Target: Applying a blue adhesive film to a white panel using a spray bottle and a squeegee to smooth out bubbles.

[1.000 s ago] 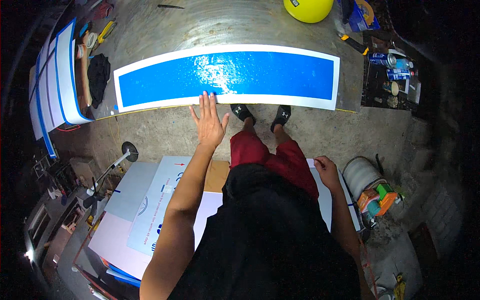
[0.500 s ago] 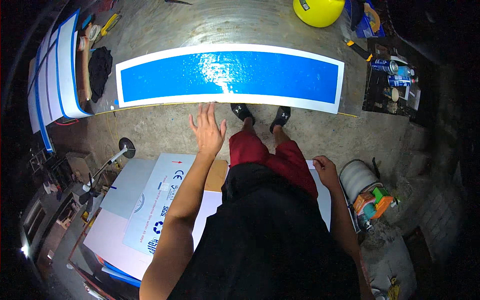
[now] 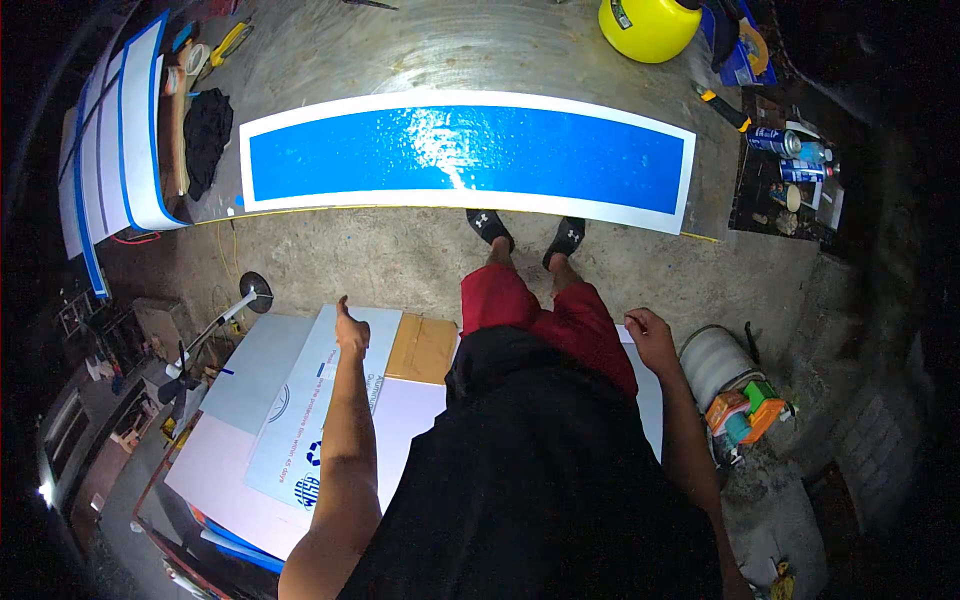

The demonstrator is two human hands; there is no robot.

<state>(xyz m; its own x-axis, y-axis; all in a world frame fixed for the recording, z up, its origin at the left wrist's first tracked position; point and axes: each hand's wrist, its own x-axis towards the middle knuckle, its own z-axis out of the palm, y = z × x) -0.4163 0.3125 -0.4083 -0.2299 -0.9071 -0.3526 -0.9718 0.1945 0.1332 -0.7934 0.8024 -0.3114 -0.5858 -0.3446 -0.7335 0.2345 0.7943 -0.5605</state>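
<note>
1. Head view: the white-bordered blue panel (image 3: pixel 468 155) is laid along the near edge of the metal-topped table (image 3: pixel 400 55), untouched; a pause for checking is suggested.
2. For further smoothing, a hand would need to be brought to it.
3. The left hand (image 3: pixel 351 331) is seen edge-on, its finger spread hidden; the right hand (image 3: pixel 650 340) is loosely curled, its contents untellable.
4. The yellow helmet (image 3: pixel 648 32) is cut off.
</note>
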